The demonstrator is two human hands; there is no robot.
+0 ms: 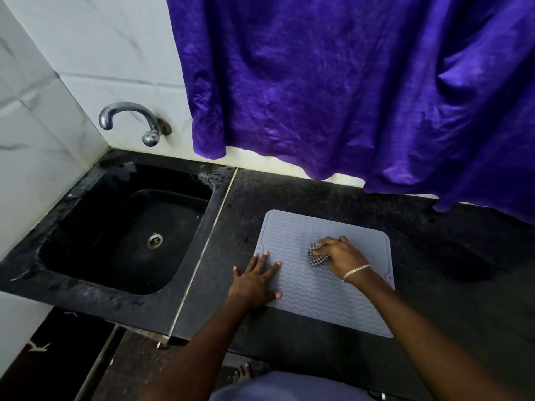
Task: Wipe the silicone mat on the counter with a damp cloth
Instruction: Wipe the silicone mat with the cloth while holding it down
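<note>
The grey mat (333,311) lies flat on the dark desk (440,273), toward 5 o'clock in the view, its wavy ribbed face up.

The left hand (256,282) rests at the mat's 9 o'clock edge. Its fingers are straight and spread, the palm pressed down, partly on the mat and partly on the desk; it has hold of nothing.

The right hand (341,254) is on the mat a little toward 12 o'clock of the mat's middle. Its fingers are curled round a small checked cloth (317,258), bunched up and pressed against the mat, which sticks out on the hand's 9 o'clock side. Whether the cloth is wet is hard to tell from here. A bracelet (356,270) circles that wrist.

The black sink (86,227) is sunk into the desk at 8 o'clock, well apart from the mat, with a metal drain (155,241) in its floor. A curved tap (130,120) comes out of the tiled wall (58,82) at 10 o'clock, above the sink. A purple curtain (347,82) hangs from 12 to 3 o'clock, its hem just over the desk's back edge.
</note>
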